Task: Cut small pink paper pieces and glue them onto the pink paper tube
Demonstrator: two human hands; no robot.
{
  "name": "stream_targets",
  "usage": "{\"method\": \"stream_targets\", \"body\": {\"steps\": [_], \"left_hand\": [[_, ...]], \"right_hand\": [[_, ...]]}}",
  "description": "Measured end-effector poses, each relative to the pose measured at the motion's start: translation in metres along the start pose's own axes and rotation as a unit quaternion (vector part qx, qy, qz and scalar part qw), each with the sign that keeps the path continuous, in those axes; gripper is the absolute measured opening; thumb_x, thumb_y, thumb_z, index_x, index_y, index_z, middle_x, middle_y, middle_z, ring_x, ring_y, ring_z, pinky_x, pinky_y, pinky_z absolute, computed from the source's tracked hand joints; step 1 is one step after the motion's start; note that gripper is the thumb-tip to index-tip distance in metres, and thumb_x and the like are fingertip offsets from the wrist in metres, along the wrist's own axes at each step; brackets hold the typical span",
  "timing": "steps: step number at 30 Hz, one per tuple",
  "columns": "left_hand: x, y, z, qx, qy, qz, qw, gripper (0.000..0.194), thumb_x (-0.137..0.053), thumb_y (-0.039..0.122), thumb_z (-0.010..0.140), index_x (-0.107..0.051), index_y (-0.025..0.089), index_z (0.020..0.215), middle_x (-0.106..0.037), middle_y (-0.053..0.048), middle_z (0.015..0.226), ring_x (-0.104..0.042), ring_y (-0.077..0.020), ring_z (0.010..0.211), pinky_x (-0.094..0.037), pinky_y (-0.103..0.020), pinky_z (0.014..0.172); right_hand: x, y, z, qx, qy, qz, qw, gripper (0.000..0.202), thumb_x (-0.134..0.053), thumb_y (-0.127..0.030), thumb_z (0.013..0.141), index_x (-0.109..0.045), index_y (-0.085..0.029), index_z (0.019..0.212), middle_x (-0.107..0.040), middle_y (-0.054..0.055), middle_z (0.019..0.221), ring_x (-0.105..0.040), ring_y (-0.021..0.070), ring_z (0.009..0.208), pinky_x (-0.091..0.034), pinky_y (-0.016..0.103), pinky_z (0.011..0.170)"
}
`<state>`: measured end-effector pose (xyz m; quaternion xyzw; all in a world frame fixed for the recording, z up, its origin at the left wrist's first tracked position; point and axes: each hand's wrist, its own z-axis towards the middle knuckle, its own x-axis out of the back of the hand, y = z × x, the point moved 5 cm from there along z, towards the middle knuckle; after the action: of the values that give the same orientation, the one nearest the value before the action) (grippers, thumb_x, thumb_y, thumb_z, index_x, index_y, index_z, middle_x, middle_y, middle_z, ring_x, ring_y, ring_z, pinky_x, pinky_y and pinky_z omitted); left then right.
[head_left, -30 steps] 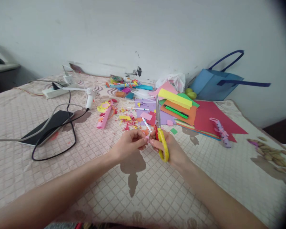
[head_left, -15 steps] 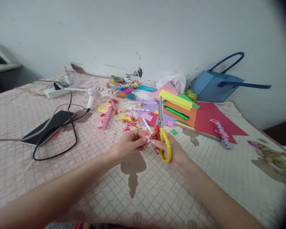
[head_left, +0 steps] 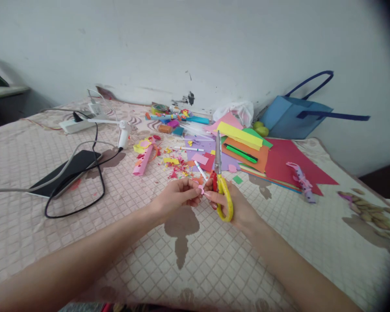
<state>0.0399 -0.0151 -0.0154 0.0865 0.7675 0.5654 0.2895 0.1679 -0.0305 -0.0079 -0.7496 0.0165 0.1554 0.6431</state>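
Note:
Between thumb and fingers, my left hand (head_left: pixel 182 193) pinches a small piece of pink paper (head_left: pixel 201 187). My right hand (head_left: pixel 225 197) keeps hold of scissors (head_left: pixel 225 201) with red and yellow handles, their blades pointing away from me and apparently together. The thumb and fingertips of my right hand reach to the pink piece's right edge. Just beyond the hands lie a white marker (head_left: pixel 200 170), a green paper square (head_left: pixel 237 179) and a litter of paper scraps (head_left: pixel 178 167).
Coloured paper sheets (head_left: pixel 286 162) with a green cutter (head_left: pixel 241 153) spread to the right. A blue bag (head_left: pixel 294 115) stands behind them. Rolled pink paper (head_left: pixel 143 160), a small white fan (head_left: pixel 124 134) and a black device (head_left: pixel 65 173) with cables sit left. Peanuts (head_left: pixel 370 212) lie far right.
Hardly anything differs. Both hands stay in place around the pink paper, with only a slight shift of the right fingers and the scissors.

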Motion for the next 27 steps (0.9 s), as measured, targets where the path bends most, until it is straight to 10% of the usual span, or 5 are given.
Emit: {"method": "stream_targets", "body": {"steps": [27], "left_hand": [[0.001, 0.013, -0.002, -0.081, 0.044, 0.136, 0.986, 0.017, -0.063, 0.026, 0.074, -0.052, 0.013, 0.074, -0.055, 0.002, 0.061, -0.053, -0.007, 0.056, -0.042, -0.021, 0.057]], "right_hand": [[-0.003, 0.002, 0.0, 0.005, 0.02, -0.007, 1.0, 0.024, -0.071, -0.027, 0.067, -0.052, -0.02, 0.081, -0.047, -0.006, 0.062, -0.037, 0.0056, 0.047, -0.027, 0.021, 0.044]]}}
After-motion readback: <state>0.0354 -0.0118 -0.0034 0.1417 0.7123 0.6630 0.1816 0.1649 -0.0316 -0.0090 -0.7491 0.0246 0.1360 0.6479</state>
